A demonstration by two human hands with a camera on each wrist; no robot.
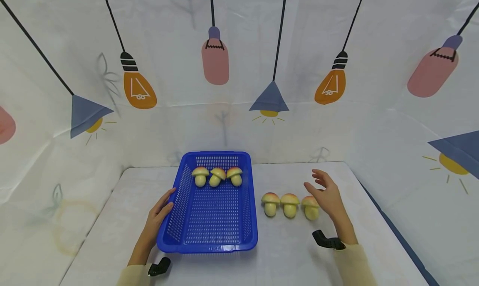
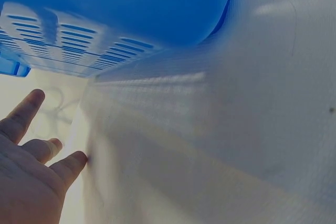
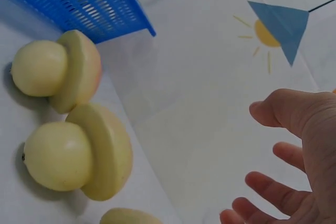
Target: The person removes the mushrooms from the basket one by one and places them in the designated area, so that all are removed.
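Note:
A blue plastic basket (image 1: 207,246) with perforated walls stands on the white table. Inside, along its far end, lie three toy mushrooms (image 1: 200,177) with yellow and reddish caps. Three more toy mushrooms (image 1: 290,205) form a row on the table to the right of the basket. My left hand (image 1: 155,219) is at the basket's left side, fingertips right at the rim; its fingers (image 2: 71,169) look extended in the left wrist view. Above and right of the rightmost mushroom (image 1: 311,208), my right hand (image 1: 329,194) is raised with spread fingers and nothing in them.
Behind the table (image 1: 142,182) hangs a white backdrop (image 1: 179,124) printed with lamps and bulbs. Black straps (image 1: 328,240) circle both wrists. A dark blue strip (image 1: 398,234) runs along the table's right edge.

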